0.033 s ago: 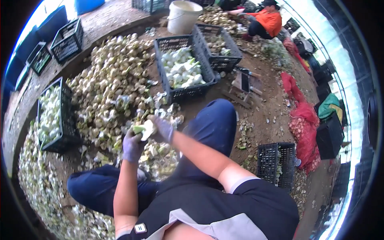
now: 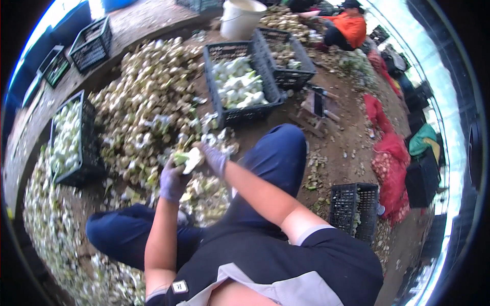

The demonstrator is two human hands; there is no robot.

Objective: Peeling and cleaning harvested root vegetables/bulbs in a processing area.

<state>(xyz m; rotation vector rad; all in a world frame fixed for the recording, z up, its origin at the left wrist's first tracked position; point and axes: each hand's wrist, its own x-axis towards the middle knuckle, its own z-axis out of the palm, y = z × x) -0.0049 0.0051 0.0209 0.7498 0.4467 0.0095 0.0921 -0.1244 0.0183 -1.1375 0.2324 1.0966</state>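
Purple-gloved left hand [image 2: 174,179] clamps a pale bulb [image 2: 192,160]; blurred right hand [image 2: 214,159]: I cannot tell its grip.

The hands [image 2: 173,182] [image 2: 214,159] hide part of the white bulb [image 2: 193,160] between them

White bucket [image 2: 241,23], blue containers [image 2: 74,23] (upper left), green cloth [image 2: 421,139], orange-clad person [image 2: 350,29]

The floor [image 2: 339,140] is of brown bare earth, with small litter scattered over it. In the upper left of the frame runs a grey concrete strip [image 2: 138,25], and beyond it stand large blue containers [image 2: 71,24]. Along the right edge curves a pale, bright wall [image 2: 443,86], whose material I cannot tell. Strong white light shows also at upper left.
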